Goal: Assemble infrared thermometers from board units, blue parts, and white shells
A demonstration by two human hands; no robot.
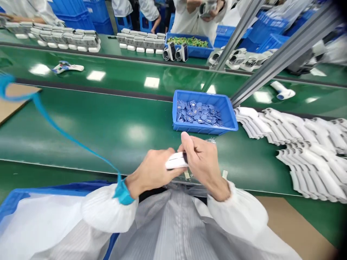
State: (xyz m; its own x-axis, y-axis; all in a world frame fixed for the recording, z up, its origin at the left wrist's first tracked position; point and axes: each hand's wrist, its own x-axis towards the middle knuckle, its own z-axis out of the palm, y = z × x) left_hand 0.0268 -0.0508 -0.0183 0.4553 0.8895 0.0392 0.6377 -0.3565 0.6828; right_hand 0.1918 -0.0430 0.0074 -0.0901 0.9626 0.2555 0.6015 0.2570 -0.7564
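A white plastic housing [176, 161], shaped like part of a handheld infrared thermometer, is held between my hands above the near edge of the green bench. My left hand [154, 167] is closed around its left side. My right hand [202, 157] grips the dark right end, thumb raised on top; the fingertips are partly hidden. A blue wrist strap [124, 192] with a cord circles my left wrist. Just beyond my hands stands a blue bin [206, 129] of small blue plastic pieces [199, 112]. Small pale tabs [225, 174] lie near my right wrist.
Stacked white housings [314, 168] cover the bench at right, beside a metal post [279, 54]. One thermometer [282, 90] and another device [66, 67] lie on the green conveyor. Opposite are rows of grey-white units [65, 36], a green-filled bin [189, 41] and co-workers.
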